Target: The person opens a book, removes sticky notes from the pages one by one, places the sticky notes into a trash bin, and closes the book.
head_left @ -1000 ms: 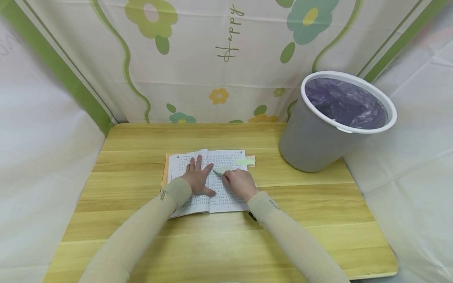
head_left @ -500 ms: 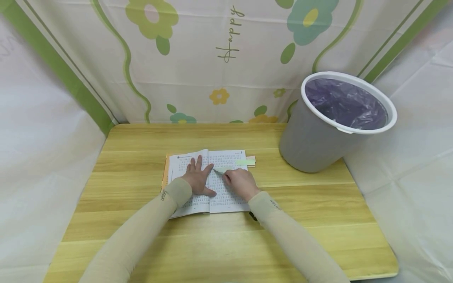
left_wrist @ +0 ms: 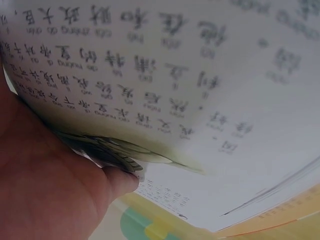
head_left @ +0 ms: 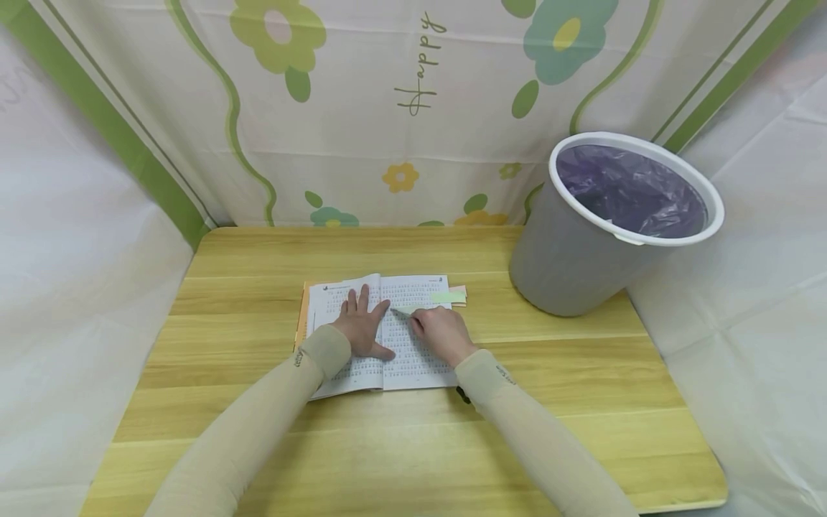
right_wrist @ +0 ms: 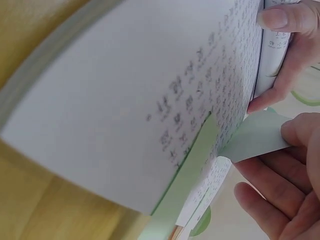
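Observation:
An open book [head_left: 413, 373] with printed pages lies on the wooden table. My left hand [head_left: 359, 329] rests on its left page with the fingers spread, thumb near the gutter. Over the right page, my right hand [head_left: 444, 334] pinches a pale green paper slip [right_wrist: 257, 135] between thumb and fingers. That slip stands up at an angle, its lower end at the page. A second green strip [right_wrist: 187, 177] lies on the same page and sticks out past the edge. The left wrist view shows printed text and a drawing [left_wrist: 120, 152] near the hand.
A grey bin [head_left: 568, 251] with a purple liner stands on the table's back right. Pinkish tabs [head_left: 459, 289] stick out from the book's right side. An orange cover edge [head_left: 301, 312] shows at the left. Flowered cloth [head_left: 349, 122] hangs behind the table.
My right hand has shifted very slightly to the right, and the slip in it looks narrower from above. My left hand stays in place on the page.

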Demonstrator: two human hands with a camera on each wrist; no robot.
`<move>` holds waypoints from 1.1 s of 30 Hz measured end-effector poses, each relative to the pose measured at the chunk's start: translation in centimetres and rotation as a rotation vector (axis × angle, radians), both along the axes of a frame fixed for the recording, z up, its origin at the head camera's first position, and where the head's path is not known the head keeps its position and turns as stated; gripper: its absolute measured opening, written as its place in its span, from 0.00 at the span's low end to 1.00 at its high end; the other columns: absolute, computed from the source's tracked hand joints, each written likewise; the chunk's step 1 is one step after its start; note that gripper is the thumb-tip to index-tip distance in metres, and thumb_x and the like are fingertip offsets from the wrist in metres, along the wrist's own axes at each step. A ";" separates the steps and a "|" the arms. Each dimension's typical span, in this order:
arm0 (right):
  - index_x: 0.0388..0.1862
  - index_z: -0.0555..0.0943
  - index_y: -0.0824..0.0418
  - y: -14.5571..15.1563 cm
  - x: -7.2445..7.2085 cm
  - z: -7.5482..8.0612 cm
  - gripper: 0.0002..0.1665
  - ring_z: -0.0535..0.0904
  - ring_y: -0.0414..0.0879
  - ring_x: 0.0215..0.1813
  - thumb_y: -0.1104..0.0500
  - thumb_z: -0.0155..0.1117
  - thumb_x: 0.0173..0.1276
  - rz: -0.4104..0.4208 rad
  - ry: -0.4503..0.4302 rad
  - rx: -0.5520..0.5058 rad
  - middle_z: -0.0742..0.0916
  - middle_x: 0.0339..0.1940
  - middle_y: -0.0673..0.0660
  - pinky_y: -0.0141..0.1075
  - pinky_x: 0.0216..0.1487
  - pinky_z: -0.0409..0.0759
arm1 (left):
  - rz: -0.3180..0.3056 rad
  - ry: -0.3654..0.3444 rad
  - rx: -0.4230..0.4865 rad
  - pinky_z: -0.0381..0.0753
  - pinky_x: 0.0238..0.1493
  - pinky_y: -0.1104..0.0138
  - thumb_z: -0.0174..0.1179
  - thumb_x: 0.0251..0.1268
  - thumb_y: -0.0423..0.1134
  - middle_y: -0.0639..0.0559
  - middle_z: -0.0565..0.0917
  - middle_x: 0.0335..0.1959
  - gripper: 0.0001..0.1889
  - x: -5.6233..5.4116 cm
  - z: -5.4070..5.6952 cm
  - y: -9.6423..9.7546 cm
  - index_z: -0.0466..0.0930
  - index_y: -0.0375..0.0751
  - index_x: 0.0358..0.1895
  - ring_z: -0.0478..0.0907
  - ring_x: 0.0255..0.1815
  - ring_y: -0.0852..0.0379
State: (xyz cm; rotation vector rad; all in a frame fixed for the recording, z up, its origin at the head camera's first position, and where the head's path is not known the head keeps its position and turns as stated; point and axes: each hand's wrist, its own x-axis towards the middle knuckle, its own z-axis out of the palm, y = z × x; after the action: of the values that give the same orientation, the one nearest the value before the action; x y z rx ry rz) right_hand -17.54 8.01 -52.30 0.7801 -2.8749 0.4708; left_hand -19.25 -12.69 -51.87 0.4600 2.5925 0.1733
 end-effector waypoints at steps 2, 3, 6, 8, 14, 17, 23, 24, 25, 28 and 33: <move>0.41 0.89 0.57 0.0 0.0 0.0 0.10 0.84 0.38 0.26 0.57 0.61 0.73 -0.003 0.000 0.001 0.90 0.32 0.51 0.28 0.27 0.80 | -0.001 0.001 0.005 0.40 0.75 0.44 0.65 0.46 0.75 0.31 0.25 0.77 0.63 0.1 0.0 0.0 0.41 0.53 0.81 0.26 0.75 0.26; 0.41 0.89 0.57 0.0 0.0 0.1 0.10 0.84 0.38 0.27 0.57 0.61 0.73 -0.004 0.000 0.001 0.90 0.32 0.51 0.28 0.28 0.80 | -0.003 0.005 0.006 0.40 0.75 0.44 0.65 0.46 0.75 0.30 0.25 0.77 0.63 0.1 0.0 0.0 0.41 0.53 0.81 0.26 0.75 0.26; 0.41 0.89 0.57 0.0 -0.1 0.1 0.10 0.85 0.39 0.28 0.56 0.62 0.73 -0.013 -0.002 0.005 0.90 0.33 0.51 0.29 0.28 0.81 | -0.008 0.009 0.006 0.41 0.75 0.44 0.65 0.46 0.75 0.30 0.26 0.77 0.63 0.1 0.1 0.0 0.42 0.52 0.81 0.27 0.75 0.26; 0.42 0.89 0.57 0.0 -0.1 0.2 0.10 0.85 0.39 0.28 0.56 0.62 0.73 -0.017 -0.001 0.009 0.90 0.34 0.51 0.29 0.28 0.81 | -0.011 0.012 0.003 0.41 0.75 0.44 0.65 0.46 0.75 0.30 0.26 0.77 0.63 0.1 0.1 0.0 0.42 0.52 0.81 0.27 0.75 0.25; 0.42 0.89 0.56 0.0 -0.2 0.4 0.10 0.83 0.38 0.25 0.56 0.61 0.73 -0.022 0.007 0.013 0.90 0.33 0.51 0.29 0.26 0.80 | -0.012 0.012 0.004 0.42 0.75 0.43 0.65 0.46 0.75 0.29 0.26 0.77 0.63 0.1 0.1 0.0 0.42 0.52 0.81 0.28 0.75 0.25; 0.41 0.89 0.56 0.1 -0.2 0.4 0.10 0.84 0.38 0.25 0.56 0.62 0.73 -0.021 0.031 0.008 0.90 0.32 0.51 0.29 0.27 0.80 | -0.014 0.015 -0.002 0.42 0.75 0.43 0.65 0.45 0.75 0.29 0.26 0.77 0.63 0.1 0.0 0.0 0.42 0.52 0.81 0.28 0.75 0.25; 0.39 0.89 0.56 0.2 -0.3 0.4 0.10 0.85 0.39 0.26 0.57 0.62 0.72 -0.011 0.073 0.004 0.90 0.30 0.51 0.29 0.26 0.81 | -0.016 0.009 -0.022 0.42 0.75 0.44 0.64 0.45 0.76 0.29 0.26 0.77 0.64 0.2 0.1 0.1 0.41 0.53 0.81 0.28 0.75 0.25; 0.39 0.89 0.56 0.2 -0.3 0.5 0.09 0.85 0.39 0.26 0.57 0.63 0.72 -0.010 0.074 0.000 0.90 0.30 0.51 0.29 0.26 0.81 | -0.014 0.007 -0.020 0.42 0.75 0.44 0.64 0.45 0.76 0.29 0.26 0.77 0.64 0.2 0.2 0.1 0.41 0.53 0.81 0.28 0.75 0.25; 0.39 0.89 0.56 0.2 -0.3 0.5 0.09 0.85 0.39 0.26 0.57 0.63 0.72 -0.010 0.074 -0.004 0.90 0.30 0.51 0.29 0.26 0.81 | -0.013 0.004 -0.018 0.42 0.75 0.44 0.64 0.45 0.76 0.29 0.26 0.77 0.64 0.2 0.2 0.1 0.40 0.53 0.81 0.28 0.75 0.25; 0.39 0.89 0.56 0.3 -0.3 0.5 0.09 0.84 0.39 0.25 0.57 0.63 0.72 -0.013 0.073 -0.009 0.90 0.30 0.51 0.29 0.26 0.80 | -0.014 0.001 -0.026 0.42 0.75 0.44 0.64 0.44 0.77 0.30 0.25 0.77 0.65 0.2 0.1 0.1 0.40 0.53 0.82 0.27 0.75 0.26; 0.39 0.89 0.56 0.3 -0.4 0.7 0.09 0.84 0.38 0.25 0.57 0.63 0.72 -0.021 0.058 -0.010 0.90 0.30 0.51 0.30 0.26 0.81 | -0.016 0.000 -0.031 0.42 0.75 0.44 0.63 0.44 0.78 0.30 0.25 0.77 0.65 0.1 0.1 0.1 0.40 0.53 0.82 0.27 0.75 0.26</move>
State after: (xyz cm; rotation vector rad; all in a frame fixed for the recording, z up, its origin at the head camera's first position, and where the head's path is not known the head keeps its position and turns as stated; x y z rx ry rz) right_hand -17.90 8.35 -51.57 0.7486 -2.8223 0.4514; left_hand -19.12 -12.63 -51.76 0.4693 2.5866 0.1280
